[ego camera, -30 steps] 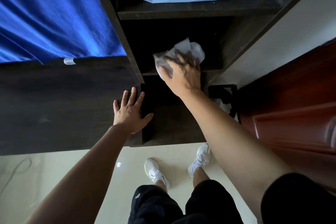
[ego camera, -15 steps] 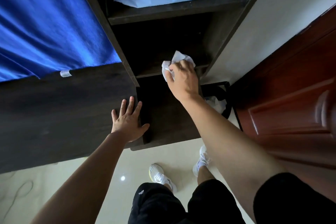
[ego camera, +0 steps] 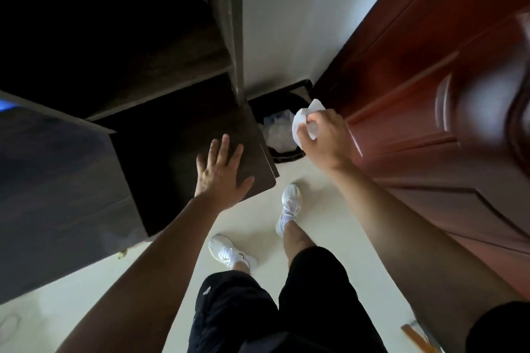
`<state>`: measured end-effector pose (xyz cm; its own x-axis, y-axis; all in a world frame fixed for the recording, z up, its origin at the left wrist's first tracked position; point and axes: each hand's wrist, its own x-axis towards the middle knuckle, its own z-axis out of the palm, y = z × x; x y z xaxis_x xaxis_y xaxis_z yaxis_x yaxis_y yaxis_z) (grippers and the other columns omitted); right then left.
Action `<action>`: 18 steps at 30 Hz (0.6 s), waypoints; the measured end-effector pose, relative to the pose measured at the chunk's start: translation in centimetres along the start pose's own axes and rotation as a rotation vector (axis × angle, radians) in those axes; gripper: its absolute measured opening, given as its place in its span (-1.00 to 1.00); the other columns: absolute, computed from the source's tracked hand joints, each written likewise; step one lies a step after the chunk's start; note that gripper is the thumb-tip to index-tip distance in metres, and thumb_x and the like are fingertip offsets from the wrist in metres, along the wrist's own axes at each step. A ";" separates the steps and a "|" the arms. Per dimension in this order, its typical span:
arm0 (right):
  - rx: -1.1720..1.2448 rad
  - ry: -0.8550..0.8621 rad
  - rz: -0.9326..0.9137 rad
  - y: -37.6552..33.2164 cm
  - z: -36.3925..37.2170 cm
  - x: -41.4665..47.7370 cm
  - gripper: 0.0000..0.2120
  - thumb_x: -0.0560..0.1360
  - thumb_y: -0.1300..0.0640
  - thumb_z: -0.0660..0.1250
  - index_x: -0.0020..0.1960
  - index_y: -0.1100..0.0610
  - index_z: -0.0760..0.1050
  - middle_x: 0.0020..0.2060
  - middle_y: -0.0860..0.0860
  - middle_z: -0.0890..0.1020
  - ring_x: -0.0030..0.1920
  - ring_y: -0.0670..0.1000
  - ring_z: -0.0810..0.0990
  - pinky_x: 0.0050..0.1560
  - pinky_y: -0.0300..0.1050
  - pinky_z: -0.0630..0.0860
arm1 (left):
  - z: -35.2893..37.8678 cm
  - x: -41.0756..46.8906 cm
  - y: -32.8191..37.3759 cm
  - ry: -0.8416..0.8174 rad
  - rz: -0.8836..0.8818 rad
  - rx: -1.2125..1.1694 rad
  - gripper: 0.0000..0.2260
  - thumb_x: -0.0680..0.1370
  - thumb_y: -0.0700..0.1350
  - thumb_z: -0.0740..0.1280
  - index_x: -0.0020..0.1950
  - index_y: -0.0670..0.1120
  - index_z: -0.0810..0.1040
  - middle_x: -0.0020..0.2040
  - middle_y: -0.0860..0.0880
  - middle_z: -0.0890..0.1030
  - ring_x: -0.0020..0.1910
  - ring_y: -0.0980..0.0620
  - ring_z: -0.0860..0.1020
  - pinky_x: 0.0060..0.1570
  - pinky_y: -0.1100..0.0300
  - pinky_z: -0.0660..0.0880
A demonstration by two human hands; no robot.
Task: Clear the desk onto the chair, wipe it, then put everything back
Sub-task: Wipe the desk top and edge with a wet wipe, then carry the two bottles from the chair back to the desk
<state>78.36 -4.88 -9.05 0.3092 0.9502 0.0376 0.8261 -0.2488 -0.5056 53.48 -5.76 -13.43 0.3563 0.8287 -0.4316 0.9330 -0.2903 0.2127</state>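
Note:
My right hand (ego camera: 325,139) grips a crumpled white tissue (ego camera: 304,120) and hovers over a black waste bin (ego camera: 282,155) on the floor, between the dark wooden desk and the door. White and bluish rubbish lies inside the bin. My left hand (ego camera: 222,170) rests flat, fingers spread, on the lower right corner of the desk's dark surface (ego camera: 160,163). The dark shelf compartments (ego camera: 114,46) above the desk appear bare and in shadow.
A reddish-brown wooden door (ego camera: 424,89) stands at the right, close to my right arm. A white wall (ego camera: 289,14) runs behind the bin. The pale floor (ego camera: 258,226) holds my feet in white shoes. A blurred object fills the far right edge.
My right hand has left the desk shelf and swung right with the tissue to above the bin. The view turned right; the blue cloth and the light blue bag left the frame.

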 end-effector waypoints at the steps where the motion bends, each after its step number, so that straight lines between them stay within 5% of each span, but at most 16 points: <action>1: 0.001 -0.022 0.049 1.7 0.7 0.9 -0.79 0.52 0.01 0.32 -0.07 0.16 0.59 -0.10 0.10 0.63 -0.06 0.09 0.54 -0.12 -0.31 0.19 | 0.8 1.4 1.3 -0.015 0.003 -0.009 -0.24 0.50 0.35 0.19 0.61 0.07 0.04 0.63 -0.08 -0.17 0.60 -0.17 -0.12 0.48 -0.31 0.03; 8: 0.091 -0.124 0.152 7.0 7.5 4.9 -0.75 0.58 0.03 0.28 0.08 0.20 0.58 0.04 0.12 0.63 0.09 0.12 0.57 -0.06 -0.20 0.32 | 5.5 7.2 3.3 0.073 -0.008 0.025 -0.19 0.49 0.36 0.17 0.62 -0.01 0.04 0.63 -0.15 -0.09 0.60 -0.19 -0.07 0.46 -0.36 0.04; 10: 0.110 -0.254 0.121 8.9 10.6 5.8 -0.65 0.62 0.06 0.25 0.29 0.26 0.52 0.23 0.20 0.59 0.29 0.18 0.51 0.18 -0.13 0.40 | 7.6 8.2 3.4 0.095 -0.067 0.042 -0.17 0.52 0.39 0.08 0.62 -0.09 -0.02 0.63 -0.15 -0.07 0.60 -0.17 -0.09 0.47 -0.36 -0.03; 13: 0.046 -0.496 0.097 11.5 14.2 6.1 -0.45 0.69 -0.02 0.14 0.58 0.23 0.18 0.56 0.21 0.24 0.59 0.21 0.11 0.54 0.03 0.08 | 9.8 8.7 3.5 0.170 -0.096 0.083 -0.15 0.54 0.42 -0.02 0.62 -0.15 -0.04 0.63 -0.17 -0.04 0.60 -0.17 -0.08 0.47 -0.34 -0.10; 18: 0.017 -0.470 0.032 13.0 14.2 6.1 -0.45 0.66 0.00 0.20 0.55 0.25 0.24 0.53 0.27 0.27 0.56 0.28 0.17 0.57 0.12 0.07 | 9.3 8.6 3.8 0.150 -0.104 0.056 -0.15 0.53 0.38 0.07 0.62 -0.15 -0.05 0.63 -0.16 -0.05 0.60 -0.17 -0.10 0.46 -0.37 -0.08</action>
<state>84.30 0.35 -27.63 0.0844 0.9249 -0.3706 0.8107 -0.2800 -0.5142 60.58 -4.17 -24.49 0.2505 0.9164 -0.3121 0.9671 -0.2224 0.1232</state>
